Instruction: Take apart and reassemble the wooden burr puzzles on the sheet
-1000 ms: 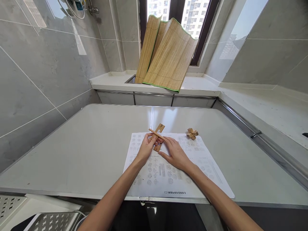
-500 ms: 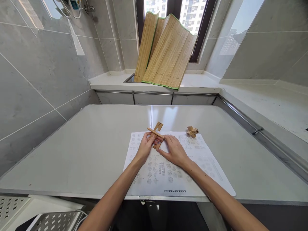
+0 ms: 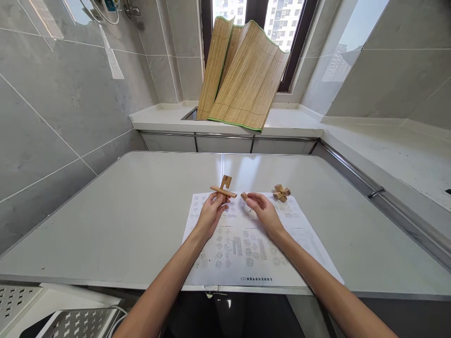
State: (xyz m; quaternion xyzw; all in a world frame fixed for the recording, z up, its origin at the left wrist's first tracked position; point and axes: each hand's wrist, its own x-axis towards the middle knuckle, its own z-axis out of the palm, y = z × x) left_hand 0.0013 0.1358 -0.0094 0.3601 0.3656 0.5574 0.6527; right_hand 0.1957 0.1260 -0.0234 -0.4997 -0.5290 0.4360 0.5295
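Note:
My left hand point(image 3: 212, 212) is closed around wooden puzzle pieces above the printed sheet. One is a flat notched piece point(image 3: 226, 180) with a dark mark near its upper end; a slim wooden stick point(image 3: 223, 191) lies across it. To the right, my right hand point(image 3: 262, 209) pinches a small wooden puzzle piece point(image 3: 244, 196) between thumb and fingers, apart from the left hand's pieces. Part of what the left hand grips is hidden by its fingers. An interlocked wooden puzzle point(image 3: 281, 193) rests at the sheet's upper right, beyond my right hand.
The white sheet point(image 3: 225, 277) with printed diagrams lies on a pale tabletop point(image 3: 134, 220). A folded bamboo mat point(image 3: 246, 80) leans on the window ledge behind. A metal rail point(image 3: 355, 171) runs along the right wall, and a perforated metal item point(image 3: 77, 324) sits low at left.
My right hand has drawn away to the right from the left hand, with a small piece in its fingers. The left hand's notched piece has shifted slightly left and tilted more upright.

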